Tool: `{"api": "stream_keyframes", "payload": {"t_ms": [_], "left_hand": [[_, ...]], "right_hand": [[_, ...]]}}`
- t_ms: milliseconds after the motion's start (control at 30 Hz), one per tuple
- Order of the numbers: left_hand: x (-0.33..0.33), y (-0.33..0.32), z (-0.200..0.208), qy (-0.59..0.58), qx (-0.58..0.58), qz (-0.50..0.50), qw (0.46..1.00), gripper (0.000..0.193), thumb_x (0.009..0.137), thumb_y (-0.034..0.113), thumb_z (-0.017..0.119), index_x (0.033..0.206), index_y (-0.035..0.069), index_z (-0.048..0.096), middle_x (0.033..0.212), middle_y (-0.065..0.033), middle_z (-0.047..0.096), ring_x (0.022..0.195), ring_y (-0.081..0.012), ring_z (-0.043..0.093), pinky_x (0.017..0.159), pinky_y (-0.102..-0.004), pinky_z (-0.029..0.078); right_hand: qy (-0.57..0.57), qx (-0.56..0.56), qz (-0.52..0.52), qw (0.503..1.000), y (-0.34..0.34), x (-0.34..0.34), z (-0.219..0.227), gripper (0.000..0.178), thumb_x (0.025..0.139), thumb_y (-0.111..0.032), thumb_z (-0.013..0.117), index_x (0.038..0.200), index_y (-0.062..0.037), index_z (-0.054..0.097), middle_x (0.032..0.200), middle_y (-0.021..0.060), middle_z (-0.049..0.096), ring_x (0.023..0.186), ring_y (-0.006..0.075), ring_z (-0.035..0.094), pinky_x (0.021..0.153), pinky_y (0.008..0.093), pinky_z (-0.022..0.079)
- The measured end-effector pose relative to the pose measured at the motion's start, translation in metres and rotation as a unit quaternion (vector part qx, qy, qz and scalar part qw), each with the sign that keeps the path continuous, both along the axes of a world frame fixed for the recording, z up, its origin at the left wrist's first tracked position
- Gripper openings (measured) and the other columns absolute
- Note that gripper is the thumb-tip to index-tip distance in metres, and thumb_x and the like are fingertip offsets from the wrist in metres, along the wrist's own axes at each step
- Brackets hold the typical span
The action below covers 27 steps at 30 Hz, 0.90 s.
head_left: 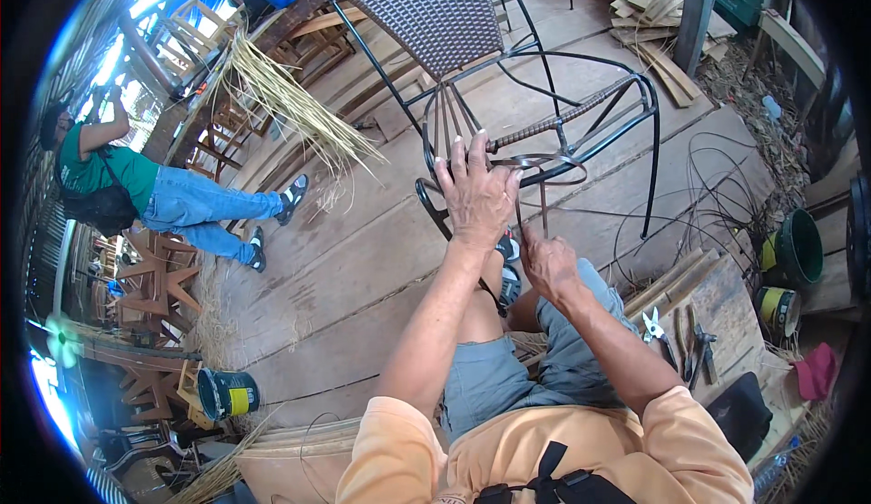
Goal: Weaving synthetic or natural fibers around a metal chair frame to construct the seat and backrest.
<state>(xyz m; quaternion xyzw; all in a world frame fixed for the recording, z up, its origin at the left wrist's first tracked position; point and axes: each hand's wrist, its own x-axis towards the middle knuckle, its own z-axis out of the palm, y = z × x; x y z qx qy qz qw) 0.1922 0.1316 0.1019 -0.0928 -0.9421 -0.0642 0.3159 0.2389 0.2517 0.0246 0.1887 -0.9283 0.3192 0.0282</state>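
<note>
A metal chair frame [655, 114] stands in front of me, its backrest [425, 14] woven in dark brown strips. Brown strips run down from the backrest toward the seat bar, and one side rail [558, 123] is wrapped tightly. My left hand [476, 194] lies over the near corner of the frame with its fingers stretched out. Beside its thumb, a thin brown weaving strip [567, 161] makes a loop around the front bar. Just below that bar, my right hand [552, 266] has its fingers curled on the hanging strip; the fingertips are partly hidden.
Pruning shears [658, 333] and pliers [702, 345] lie on a board at my right. Loose dark strips [717, 177] tangle on the floor behind them. Buckets [798, 248] stand farther right. At left, a person in a green shirt [113, 173] stands near a bundle of pale strips [290, 96].
</note>
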Motion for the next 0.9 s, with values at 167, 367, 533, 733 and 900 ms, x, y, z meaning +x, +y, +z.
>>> {"api": "stream_keyframes", "payload": {"t_ms": [167,367,533,733,900], "left_hand": [[-0.001,-0.004,0.002,0.013,0.004,-0.032,0.999,0.015,0.069,0.025,0.067,0.074,0.011,0.066,0.123,-0.0086,0.042,0.115,-0.0317,0.035,0.096,-0.051,0.022],[-0.008,-0.014,0.005,-0.058,-0.006,-0.068,0.996,0.02,0.079,0.025,0.055,0.082,0.009,0.066,0.123,-0.011,0.044,0.116,-0.0309,0.036,0.097,-0.048,0.023],[-0.037,-0.05,0.046,-0.183,0.119,-0.237,0.947,0.029,0.088,0.027,0.041,0.088,0.002,0.056,0.091,-0.0109,0.064,0.09,-0.0292,0.058,0.083,-0.0368,0.043],[0.046,-0.009,0.09,-0.197,0.36,-0.296,0.862,0.031,0.086,0.021,0.045,0.091,-0.005,0.06,0.108,-0.0141,0.057,0.102,-0.0244,0.054,0.092,-0.0344,0.038],[0.156,0.038,0.139,-0.206,0.301,-0.582,0.727,0.025,0.077,0.008,0.056,0.101,0.002,0.061,0.103,-0.0143,0.061,0.096,-0.0311,0.058,0.082,-0.0395,0.046]], "right_hand": [[-0.034,-0.072,-0.028,0.996,-0.007,-0.022,0.017,0.022,0.083,-0.018,0.048,0.1,-0.0035,0.051,0.066,0.0214,0.059,0.064,0.041,0.057,0.058,0.0488,0.045],[-0.196,-0.416,0.004,0.888,-0.025,-0.049,-0.022,0.022,0.09,-0.02,0.046,0.082,-0.0012,0.054,0.061,0.0064,0.055,0.053,0.0139,0.052,0.053,0.0264,0.043],[-0.189,-0.457,-0.017,0.869,-0.024,-0.045,-0.026,0.022,0.093,-0.018,0.043,0.079,-0.0034,0.051,0.059,-0.0012,0.047,0.051,0.0066,0.041,0.047,0.022,0.035],[-0.156,-0.411,-0.056,0.897,-0.013,-0.042,-0.035,0.019,0.088,-0.015,0.043,0.091,-0.0013,0.055,0.072,0.0156,0.054,0.065,0.0254,0.052,0.062,0.0351,0.043],[-0.113,-0.407,-0.032,0.906,-0.018,-0.032,-0.02,0.022,0.091,-0.014,0.043,0.105,-0.0037,0.057,0.061,-0.0021,0.044,0.053,0.0066,0.041,0.047,0.023,0.035]]}}
